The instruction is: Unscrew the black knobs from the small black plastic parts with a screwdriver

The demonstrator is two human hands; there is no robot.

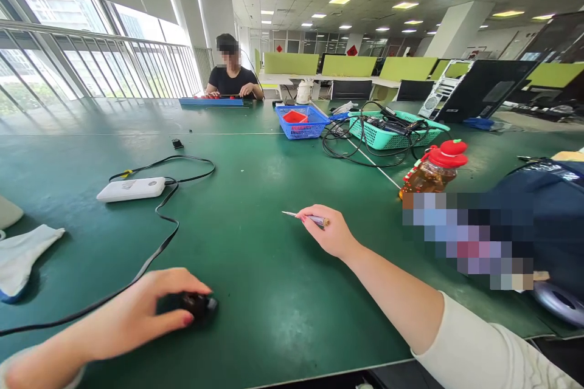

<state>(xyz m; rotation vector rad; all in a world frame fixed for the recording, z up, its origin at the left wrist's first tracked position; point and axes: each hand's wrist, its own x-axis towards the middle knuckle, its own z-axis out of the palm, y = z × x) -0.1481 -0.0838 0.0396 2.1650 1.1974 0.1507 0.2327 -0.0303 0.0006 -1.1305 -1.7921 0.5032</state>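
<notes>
My left hand (pixel 150 304) is low at the left, its thumb and fingers closed around a small black object (pixel 197 304) with a greyish end. What kind of object it is, I cannot make out. Right of the table's middle, my right hand (pixel 329 230) grips a small screwdriver (pixel 314 219) with a clear purplish handle. Its thin metal tip points left, just above the green tabletop (pixel 255 255). The two hands are well apart, and the screwdriver does not touch the black object.
A white power bank (pixel 132 189) with a black cable (pixel 157 249) lies left, near a small black piece (pixel 177 143). Farther back are a blue basket (pixel 303 127), a green basket (pixel 387 140) of cables and a red-lidded bottle (pixel 429 176). A dark bag (pixel 538 213) lies right. Another person (pixel 235 79) sits opposite.
</notes>
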